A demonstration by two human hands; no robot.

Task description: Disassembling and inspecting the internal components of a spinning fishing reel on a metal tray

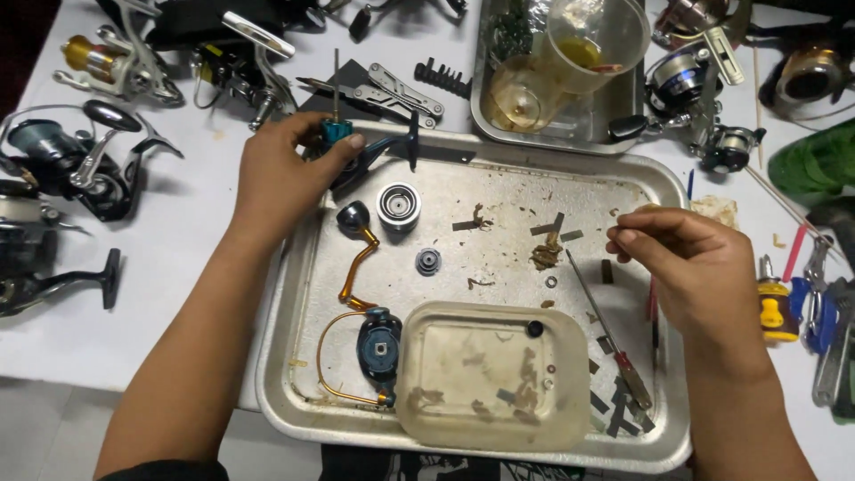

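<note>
Head view shows our left hand [283, 174] clamped around the stiff, greasy-looking reel body [343, 142] at the tray's [294, 294] upper-left rim, best gripped by its frame, while our right hand [690, 258] pinches something too small to tell.

Silver tray [294, 294]; blue reel part [338, 132]; gold-orange handle [359, 267]; yellow screwdriver [777, 312]; white table [178, 267]

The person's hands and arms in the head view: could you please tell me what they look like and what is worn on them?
Both forearms are bare from wrist to near the elbow. The left hand and right hand wear no gloves, and no rings, watch or bracelet show. A dark edge at the bottom left, near the left elbow, may be a sleeve or dark clothing, though too little shows to tell. The fingernails look short.
</note>
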